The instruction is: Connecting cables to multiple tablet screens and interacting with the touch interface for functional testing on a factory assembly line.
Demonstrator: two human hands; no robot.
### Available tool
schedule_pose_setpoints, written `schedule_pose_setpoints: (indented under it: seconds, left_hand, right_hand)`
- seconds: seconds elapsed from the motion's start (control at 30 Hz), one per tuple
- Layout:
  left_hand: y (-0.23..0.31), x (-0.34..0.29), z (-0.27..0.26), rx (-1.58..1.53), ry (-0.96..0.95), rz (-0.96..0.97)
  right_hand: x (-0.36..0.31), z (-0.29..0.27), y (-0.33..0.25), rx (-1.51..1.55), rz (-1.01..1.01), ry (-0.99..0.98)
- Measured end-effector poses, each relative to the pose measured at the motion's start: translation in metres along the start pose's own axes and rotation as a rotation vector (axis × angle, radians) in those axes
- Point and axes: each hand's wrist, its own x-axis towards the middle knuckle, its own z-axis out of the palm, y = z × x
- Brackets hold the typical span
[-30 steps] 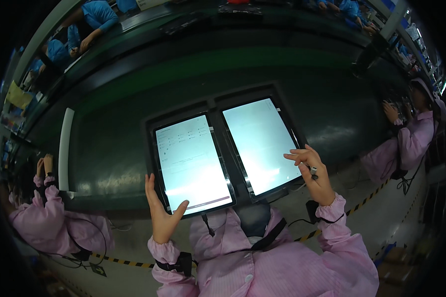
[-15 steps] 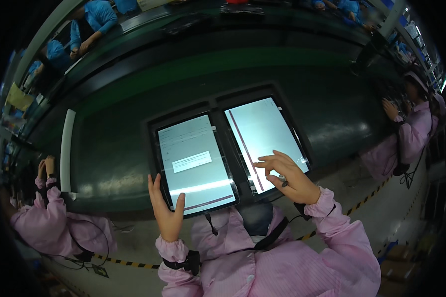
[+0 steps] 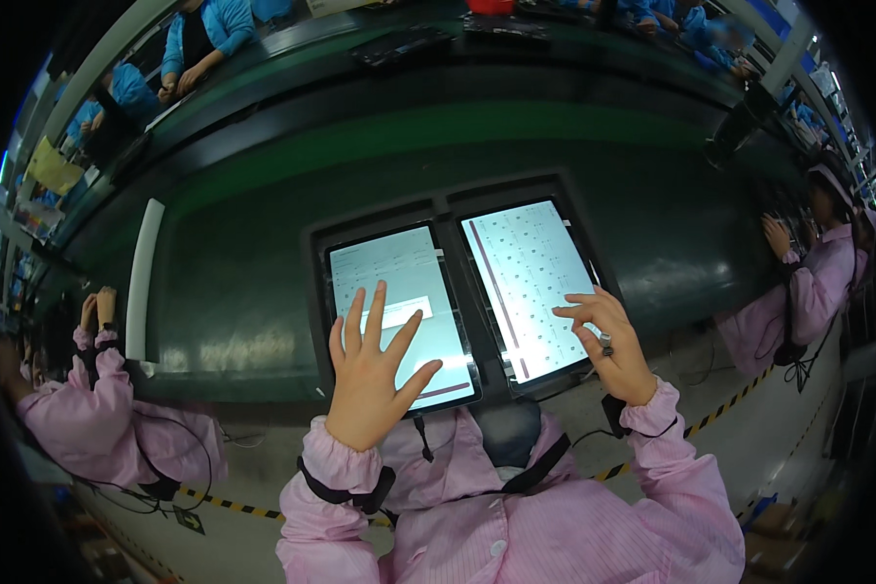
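Two tablets lie side by side in a black tray point(image 3: 445, 206) in front of me. The left tablet point(image 3: 370, 255) shows a pale page with a white pop-up box. Over its lower half my left hand point(image 3: 368, 375) is open with fingers spread; whether the fingertips touch the glass is unclear. Rows of small marks and a dark red strip fill the lit screen of the right tablet point(image 3: 516, 263). Above its lower right part is my right hand point(image 3: 615, 348), index finger stretched out, with a small dark cylinder with a grey end point(image 3: 605, 343) held in the curled fingers.
The tray rests on a green work surface point(image 3: 234, 282). A long white strip point(image 3: 146, 277) lies to the left. Co-workers in pink sit on the left point(image 3: 97, 399) and right point(image 3: 808, 282); others in blue point(image 3: 204, 39) work across the line. A black cable point(image 3: 423, 438) hangs below the left tablet.
My left hand has moved from the left tablet's edge to over its screen. My right hand has shifted right. The right tablet's screen has gone from nearly blank to rows of small marks.
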Motion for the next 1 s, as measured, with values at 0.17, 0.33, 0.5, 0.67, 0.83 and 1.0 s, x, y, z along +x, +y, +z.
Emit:
schedule_pose_setpoints:
  seconds: [0.17, 0.33, 0.5, 0.67, 0.83, 1.0]
  left_hand:
    - [0.000, 0.009, 0.013, 0.091, -0.025, 0.042]
    - [0.006, 0.011, 0.006, 0.081, -0.083, 0.030]
    - [0.007, 0.003, -0.009, 0.118, -0.078, -0.018]
    - [0.001, -0.005, -0.024, 0.100, -0.057, -0.104]
    - [-0.022, -0.028, -0.027, 0.129, 0.044, -0.312]
    - [-0.053, -0.058, -0.012, 0.015, 0.116, -0.431]
  right_hand:
    - [-0.012, -0.014, 0.013, 0.001, 0.025, 0.135]
    - [-0.017, -0.017, 0.019, 0.049, 0.091, 0.189]
    - [-0.009, -0.008, 0.015, 0.029, 0.047, 0.092]
    - [0.009, 0.003, 0.000, -0.059, -0.070, -0.052]
    - [0.017, 0.009, 0.008, -0.119, -0.031, 0.060]
    - [0.017, 0.009, 0.009, -0.135, -0.029, 0.012]
